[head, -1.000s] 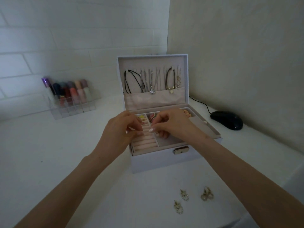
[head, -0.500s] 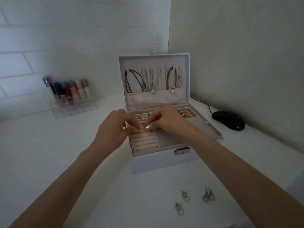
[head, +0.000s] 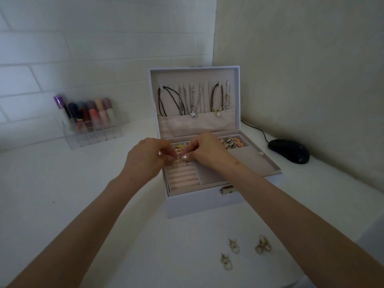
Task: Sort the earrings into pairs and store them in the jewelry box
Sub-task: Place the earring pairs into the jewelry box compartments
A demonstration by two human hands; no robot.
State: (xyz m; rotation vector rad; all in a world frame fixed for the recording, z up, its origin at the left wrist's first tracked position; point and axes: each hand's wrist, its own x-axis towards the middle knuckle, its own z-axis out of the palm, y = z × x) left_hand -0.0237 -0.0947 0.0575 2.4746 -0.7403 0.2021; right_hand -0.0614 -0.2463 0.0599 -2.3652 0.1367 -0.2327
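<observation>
Head camera looks down on your two hands meeting over the open jewelry box (head: 199,204), which sits on the white table (head: 62,194) with its lid (head: 195,80) propped upright so the necklaces (head: 193,100) hang straight.

Your left hand (head: 145,161) and right hand (head: 209,150) are both curled, thumb and forefinger tips drawn together in a fine pinch. Between them sits a small pale piece (head: 180,162), too tiny to identify for certain, though it is most likely an earring. You hold it just above the rear end of the ring rolls (head: 182,177), probably because the slits between those padded rolls grip a post or hook and keep a pair side by side. Two hands suit something this small: one steadies, the other guides.

Other colourful pieces already fill the rear compartments (head: 232,142), so part of the sorting looks done. The loose earrings (head: 234,247) lie well apart from the box, on the table near your right forearm: gold-toned drops within easy reach for matching next.

Off to the left stands a clear organizer (head: 93,138) of lipsticks (head: 91,113); a dark computer mouse (head: 288,150) rests to the right of the box.
</observation>
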